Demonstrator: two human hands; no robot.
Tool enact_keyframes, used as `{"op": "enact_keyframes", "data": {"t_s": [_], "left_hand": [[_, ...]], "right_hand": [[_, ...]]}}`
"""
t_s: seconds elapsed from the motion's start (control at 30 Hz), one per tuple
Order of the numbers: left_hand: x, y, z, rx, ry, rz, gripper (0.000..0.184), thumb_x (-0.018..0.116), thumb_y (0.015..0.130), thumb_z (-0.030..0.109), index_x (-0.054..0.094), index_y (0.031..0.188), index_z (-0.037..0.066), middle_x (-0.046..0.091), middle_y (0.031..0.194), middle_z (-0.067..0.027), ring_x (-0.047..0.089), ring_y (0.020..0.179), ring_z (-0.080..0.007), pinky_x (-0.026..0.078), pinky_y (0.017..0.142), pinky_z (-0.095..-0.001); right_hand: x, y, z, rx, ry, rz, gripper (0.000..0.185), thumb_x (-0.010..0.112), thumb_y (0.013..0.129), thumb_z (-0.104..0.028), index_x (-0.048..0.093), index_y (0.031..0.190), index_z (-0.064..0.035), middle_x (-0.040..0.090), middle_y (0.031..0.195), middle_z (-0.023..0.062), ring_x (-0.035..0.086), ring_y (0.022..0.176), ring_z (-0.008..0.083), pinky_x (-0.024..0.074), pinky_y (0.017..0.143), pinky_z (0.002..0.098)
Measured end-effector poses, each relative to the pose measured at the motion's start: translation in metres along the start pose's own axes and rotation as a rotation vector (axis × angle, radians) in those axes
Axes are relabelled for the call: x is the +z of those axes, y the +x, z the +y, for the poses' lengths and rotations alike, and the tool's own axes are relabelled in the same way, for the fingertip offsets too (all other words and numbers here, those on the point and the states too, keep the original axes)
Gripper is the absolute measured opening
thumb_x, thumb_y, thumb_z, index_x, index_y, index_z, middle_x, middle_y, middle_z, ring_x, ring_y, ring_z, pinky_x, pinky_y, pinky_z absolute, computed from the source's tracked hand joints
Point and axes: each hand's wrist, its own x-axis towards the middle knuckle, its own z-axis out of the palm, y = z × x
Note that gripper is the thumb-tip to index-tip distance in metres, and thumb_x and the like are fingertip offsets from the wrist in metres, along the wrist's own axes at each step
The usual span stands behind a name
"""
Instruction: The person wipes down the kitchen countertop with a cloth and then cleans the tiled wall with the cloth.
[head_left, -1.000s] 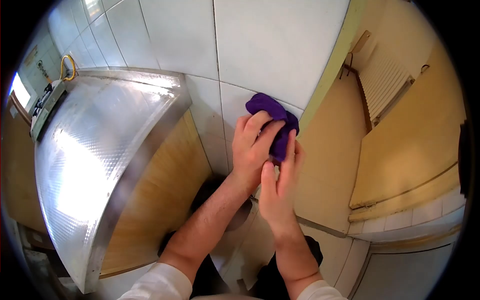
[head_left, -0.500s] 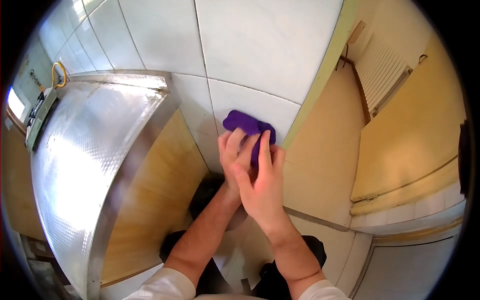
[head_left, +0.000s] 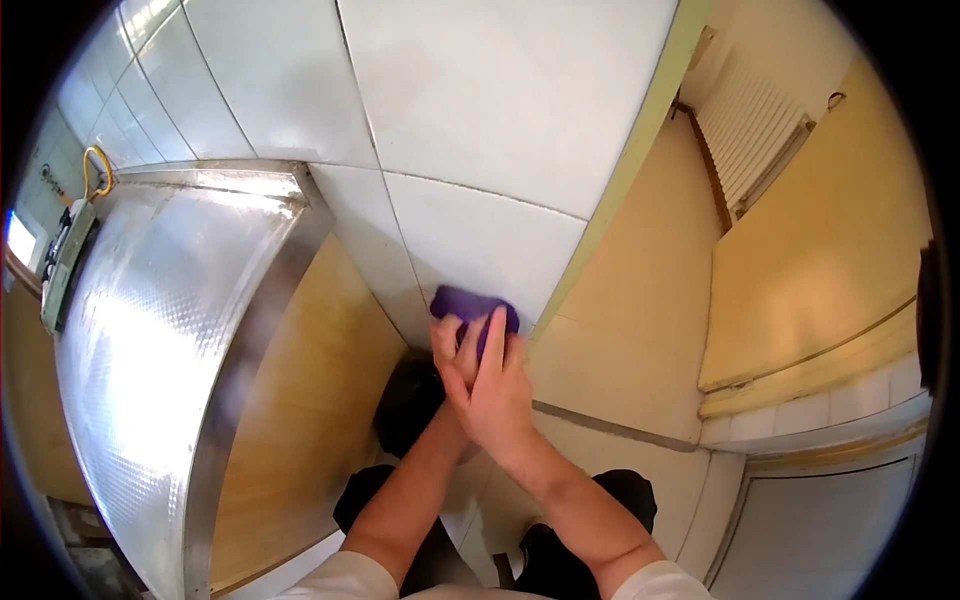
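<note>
A folded purple cloth (head_left: 470, 301) is against the lower part of the white tiled wall (head_left: 490, 225). My left hand (head_left: 449, 348) has its fingers closed on the cloth's left and lower side. Crossing over it, my right hand (head_left: 497, 385) presses its fingers on the cloth's right side. The two hands overlap, so part of the left palm and the cloth's lower edge are hidden.
To the left stands a metal-topped counter (head_left: 160, 330) with a wooden side panel (head_left: 300, 420). A black object, perhaps a bag or bin (head_left: 408, 402), is below the hands. On the right are a doorway edge (head_left: 615, 190), a yellow door (head_left: 810, 260) and a radiator (head_left: 752, 130).
Both hands and the purple cloth have moved down the tiled wall. The hands are closer together, and the view has shifted slightly.
</note>
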Motion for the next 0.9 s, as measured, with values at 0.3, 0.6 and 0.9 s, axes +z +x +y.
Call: {"op": "enact_keyframes", "data": {"t_s": [0.3, 0.6, 0.9], "left_hand": [[-0.023, 0.123, 0.02, 0.103, -0.213, 0.218, 0.032, 0.075, 0.083, 0.01, 0.071, 0.113, 0.002, 0.059, 0.121, -0.0152, 0.054, 0.107, -0.036, 0.046, 0.09, -0.047], [0.023, -0.038, -0.024, -0.257, -0.133, 0.156, 0.037, 0.076, 0.084, 0.01, 0.068, 0.118, 0.0, 0.059, 0.131, -0.0188, 0.057, 0.115, -0.0398, 0.049, 0.095, -0.0491], [-0.02, 0.045, -0.083, -0.282, -0.064, 0.313, 0.04, 0.074, 0.091, 0.009, 0.061, 0.127, -0.005, 0.059, 0.144, -0.0255, 0.059, 0.129, -0.0411, 0.048, 0.109, -0.0491]], "right_hand": [[-0.082, 0.054, -0.031, -0.075, 0.339, 0.267, 0.1, 0.076, 0.09, -0.026, 0.016, 0.156, 0.0176, 0.046, 0.127, 0.0312, 0.053, 0.106, 0.0427, 0.0501, 0.088, 0.0494], [0.006, 0.026, -0.019, -0.056, 0.104, 0.235, 0.087, 0.077, 0.082, -0.019, 0.036, 0.149, 0.016, 0.056, 0.117, 0.0289, 0.057, 0.095, 0.041, 0.0543, 0.08, 0.0474], [0.025, 0.048, -0.047, -0.04, 0.638, 0.004, 0.088, 0.074, 0.088, -0.009, 0.026, 0.16, 0.0028, 0.043, 0.143, 0.0307, 0.049, 0.126, 0.0493, 0.0499, 0.101, 0.0498]]}}
